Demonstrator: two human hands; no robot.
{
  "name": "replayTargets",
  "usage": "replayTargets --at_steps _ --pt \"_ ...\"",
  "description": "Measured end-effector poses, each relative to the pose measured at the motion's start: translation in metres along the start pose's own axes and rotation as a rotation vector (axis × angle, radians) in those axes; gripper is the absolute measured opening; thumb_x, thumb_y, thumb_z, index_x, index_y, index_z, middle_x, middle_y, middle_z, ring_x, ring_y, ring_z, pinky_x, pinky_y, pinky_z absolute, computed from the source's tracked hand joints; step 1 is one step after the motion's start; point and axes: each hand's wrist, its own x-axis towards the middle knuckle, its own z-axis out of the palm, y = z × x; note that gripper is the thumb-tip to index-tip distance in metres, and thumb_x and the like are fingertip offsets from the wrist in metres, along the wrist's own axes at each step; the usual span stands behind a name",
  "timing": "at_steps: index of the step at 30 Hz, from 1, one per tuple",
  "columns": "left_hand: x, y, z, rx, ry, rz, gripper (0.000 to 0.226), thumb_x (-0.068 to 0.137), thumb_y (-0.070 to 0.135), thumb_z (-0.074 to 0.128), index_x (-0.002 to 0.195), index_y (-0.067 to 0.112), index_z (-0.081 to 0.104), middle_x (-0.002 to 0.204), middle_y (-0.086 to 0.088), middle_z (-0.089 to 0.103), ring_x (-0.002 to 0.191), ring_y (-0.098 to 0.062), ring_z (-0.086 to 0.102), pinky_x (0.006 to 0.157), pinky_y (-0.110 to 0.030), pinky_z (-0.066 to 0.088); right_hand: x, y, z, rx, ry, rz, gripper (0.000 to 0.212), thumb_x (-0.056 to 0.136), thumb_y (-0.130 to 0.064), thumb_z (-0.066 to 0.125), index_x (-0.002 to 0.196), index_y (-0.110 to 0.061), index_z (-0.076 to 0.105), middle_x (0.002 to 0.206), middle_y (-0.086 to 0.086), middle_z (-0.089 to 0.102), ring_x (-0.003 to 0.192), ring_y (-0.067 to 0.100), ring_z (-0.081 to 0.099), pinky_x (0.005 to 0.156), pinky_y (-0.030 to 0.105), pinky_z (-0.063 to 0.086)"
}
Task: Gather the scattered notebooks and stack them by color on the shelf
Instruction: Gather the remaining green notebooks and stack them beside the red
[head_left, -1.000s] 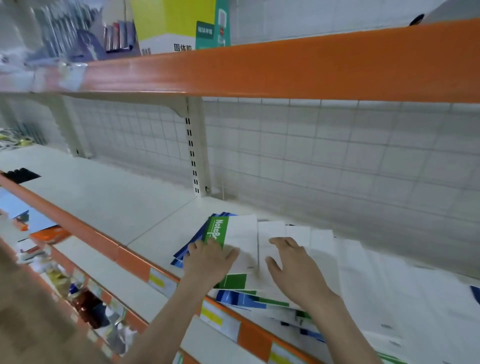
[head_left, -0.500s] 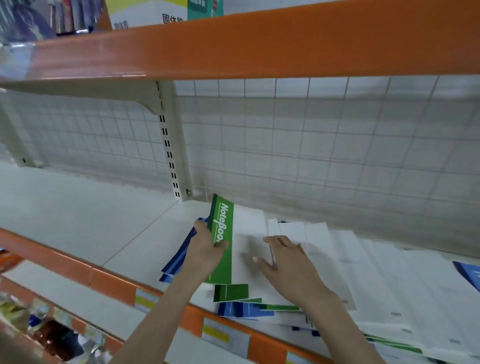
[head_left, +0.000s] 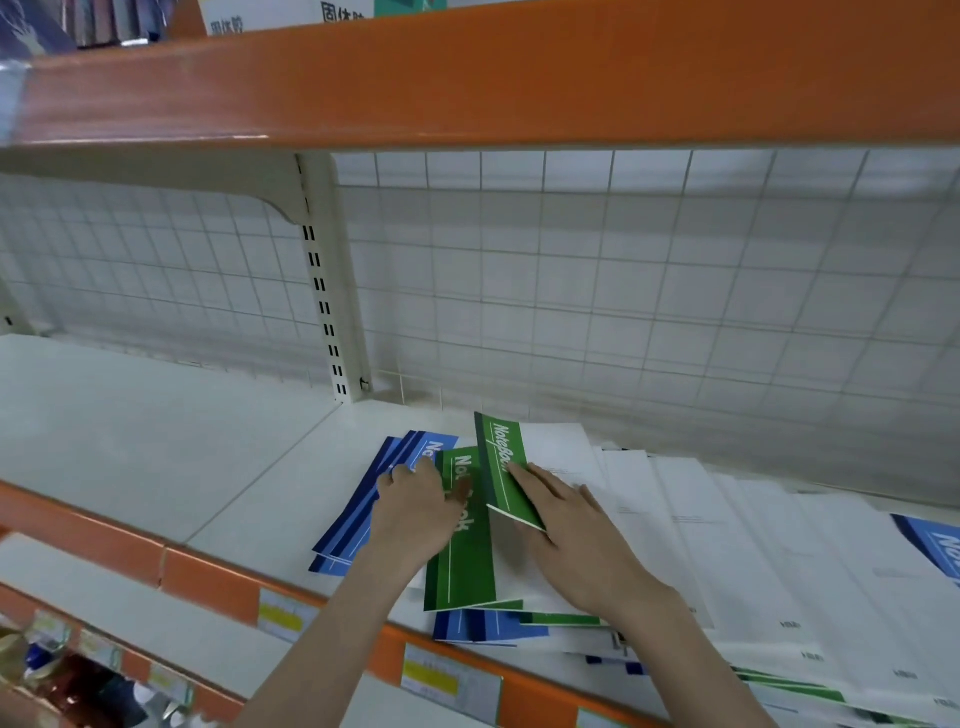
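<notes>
Lifted since earlier: green notebook (head_left: 506, 470), left edge raised, pinched by right hand (head_left: 574, 538); left hand (head_left: 415, 512) presses second green notebook (head_left: 462, 561) flat, fingers relaxed.

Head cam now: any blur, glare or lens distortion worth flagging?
Head view: wide-angle bowing curves the orange upper shelf edge; a glare streak sits at its left end; the goods at lower left are smeared; the left hand, right hand and green notebook are fairly sharp, "Notebook" readable; soft shadow under the right hand.
</notes>
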Motion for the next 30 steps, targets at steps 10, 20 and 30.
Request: replayTargets --at_steps 10,20,30 --pt "0.007 0.01 0.008 -0.399 -0.024 0.006 0.046 0.071 0.013 0.078 0.107 0.003 0.051 0.103 -0.01 0.061 0.094 -0.021 0.059 0.071 -0.03 0.051 -0.002 0.0 0.003 0.012 0.003 -0.002 0.059 0.099 -0.025 0.035 0.151 -0.032 0.007 0.159 -0.009 0.011 0.145 0.01 0.01 0.118 0.037 0.001" --pt "0.009 0.034 0.0 -1.196 -0.125 -0.232 0.018 0.096 0.017 0.051 0.112 0.013 0.057 0.09 -0.008 0.067 0.071 -0.017 0.066 0.051 -0.022 0.048 -0.012 -0.008 -0.007 0.07 -0.031 -0.008 0.07 0.093 -0.063 0.028 0.151 -0.035 0.003 0.159 -0.011 0.007 0.145 0.007 0.006 0.12 0.037 0.002" --pt "0.007 0.029 0.005 -0.476 -0.009 0.143 0.033 0.096 0.021 0.052 0.128 0.021 0.055 0.119 -0.008 0.062 0.111 -0.022 0.055 0.096 -0.039 0.045 -0.015 0.006 -0.016 0.083 0.076 0.108 0.066 0.097 -0.012 0.037 0.153 -0.025 0.005 0.159 -0.003 0.011 0.145 0.015 0.015 0.119 0.042 0.012"
